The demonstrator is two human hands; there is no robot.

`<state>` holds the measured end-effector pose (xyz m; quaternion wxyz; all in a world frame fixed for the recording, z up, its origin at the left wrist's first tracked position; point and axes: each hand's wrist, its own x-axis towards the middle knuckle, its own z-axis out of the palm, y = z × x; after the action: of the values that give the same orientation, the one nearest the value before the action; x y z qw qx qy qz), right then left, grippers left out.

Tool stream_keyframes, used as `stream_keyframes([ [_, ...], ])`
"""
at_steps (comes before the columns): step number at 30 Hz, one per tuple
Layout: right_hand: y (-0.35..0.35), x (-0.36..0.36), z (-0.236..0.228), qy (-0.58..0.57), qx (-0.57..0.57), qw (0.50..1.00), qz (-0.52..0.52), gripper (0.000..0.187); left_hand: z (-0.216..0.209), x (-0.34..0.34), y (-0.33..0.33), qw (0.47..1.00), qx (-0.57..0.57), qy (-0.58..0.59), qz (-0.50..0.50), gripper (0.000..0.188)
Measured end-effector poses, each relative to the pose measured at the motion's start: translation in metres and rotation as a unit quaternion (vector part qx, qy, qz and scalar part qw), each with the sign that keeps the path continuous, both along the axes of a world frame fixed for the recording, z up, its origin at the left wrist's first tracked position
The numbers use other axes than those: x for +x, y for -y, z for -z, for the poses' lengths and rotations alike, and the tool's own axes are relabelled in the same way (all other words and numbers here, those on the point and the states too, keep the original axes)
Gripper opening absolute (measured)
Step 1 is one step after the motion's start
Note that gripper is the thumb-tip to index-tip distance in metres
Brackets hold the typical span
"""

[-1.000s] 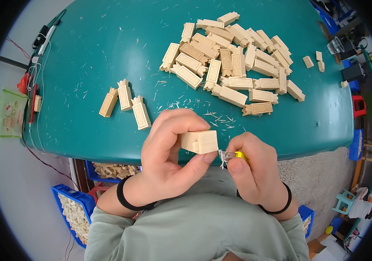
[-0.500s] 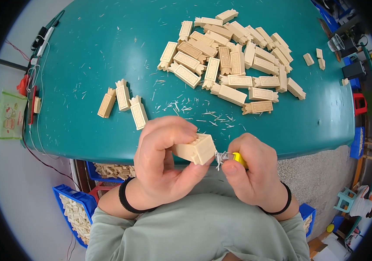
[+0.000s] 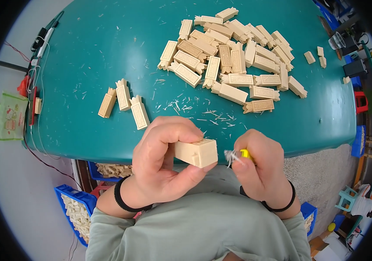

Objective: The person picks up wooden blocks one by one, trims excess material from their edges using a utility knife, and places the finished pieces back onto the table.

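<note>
A green tabletop (image 3: 85,56) is partly covered by carved pale blocks (image 3: 232,92). At its near edge, one block (image 3: 194,153) is gripped by the left hand (image 3: 157,162); a yellow tool (image 3: 246,154), tipped with shavings (image 3: 232,156), is pinched nearby by the right hand (image 3: 260,167).

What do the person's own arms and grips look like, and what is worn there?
The left grip and right grip wear no gloves; no rings show. Each wrist has a plain black band. The forearms are uncovered below loose, pale grey-green sleeves without visible markings.
</note>
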<state>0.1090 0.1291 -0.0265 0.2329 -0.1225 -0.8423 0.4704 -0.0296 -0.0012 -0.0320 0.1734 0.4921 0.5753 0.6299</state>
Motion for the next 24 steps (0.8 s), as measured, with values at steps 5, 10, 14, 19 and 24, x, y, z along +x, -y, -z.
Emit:
stream_keyframes([
  [5, 0.0028, -0.0010, -0.0007, -0.017, 0.020, 0.999, -0.024, 0.029, 0.0010, 0.0013, -0.0023, 1.000, 0.026, 0.010, -0.001, 0.041],
  [10, 0.0029, -0.0010, 0.0000, -0.019, 0.050, 0.998, -0.021, 0.030, -0.0002, 0.0010, -0.0031, 1.000, 0.026, -0.009, -0.007, 0.042],
  [14, 0.0010, -0.0022, 0.0017, -0.018, 0.055, 0.998, -0.028, 0.031, -0.0008, -0.0002, -0.0015, 1.000, 0.018, -0.018, -0.005, 0.042],
  [19, -0.0035, -0.0037, 0.0045, -0.020, 0.092, 0.995, -0.036, 0.033, -0.0002, -0.0022, -0.0005, 1.000, 0.006, -0.019, 0.014, 0.039],
  [24, -0.0055, -0.0037, 0.0064, -0.015, 0.090, 0.995, -0.046, 0.034, -0.0013, -0.0036, 0.0005, 0.999, -0.006, -0.018, 0.028, 0.036],
])
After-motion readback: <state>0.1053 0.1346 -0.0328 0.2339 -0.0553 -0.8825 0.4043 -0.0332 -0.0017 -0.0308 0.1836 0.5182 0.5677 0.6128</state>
